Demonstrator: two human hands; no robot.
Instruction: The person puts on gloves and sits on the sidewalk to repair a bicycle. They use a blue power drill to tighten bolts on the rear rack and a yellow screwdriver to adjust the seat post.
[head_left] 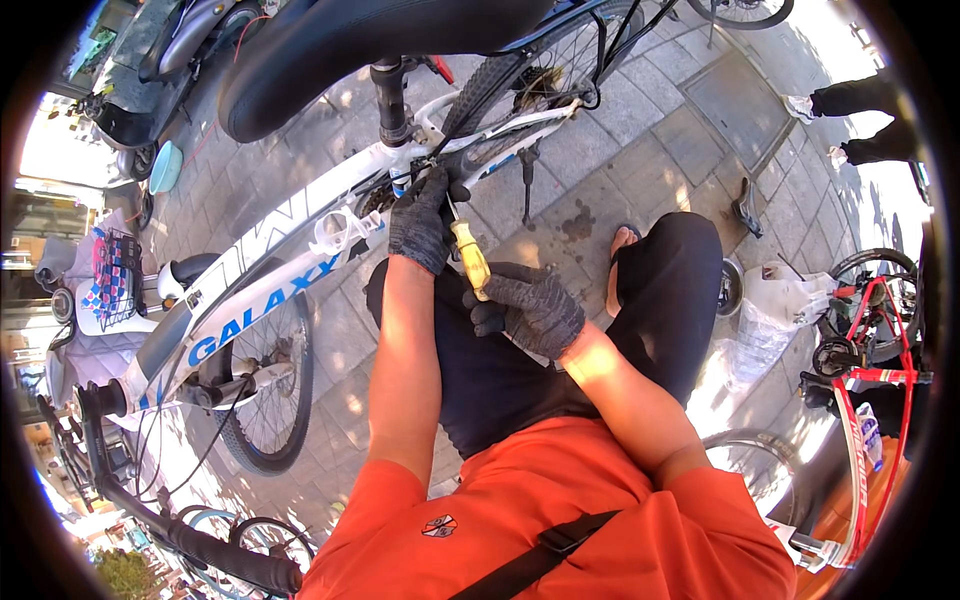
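In a grey knitted glove, my right hand [530, 308] grips the lower end of a screwdriver [470, 255] with a yellow handle. The screwdriver's thin shaft points up toward the white bicycle frame [300, 215], close to the seat tube. My left hand [418, 222], gloved the same way, is pressed against the frame low on the seat tube, near the chainring. Its fingers are curled beside the shaft's tip, and what they hold is hidden. A white bottle cage [340, 232] sits on the frame to the left of that hand.
The black saddle [380, 60] overhangs the work at the top. A kickstand [527, 185] reaches toward the paving. To the right are a plastic bag [765, 330], a metal bowl [732, 288] and a red bicycle frame [855, 430]. Another person's legs [865, 120] stand at the upper right.
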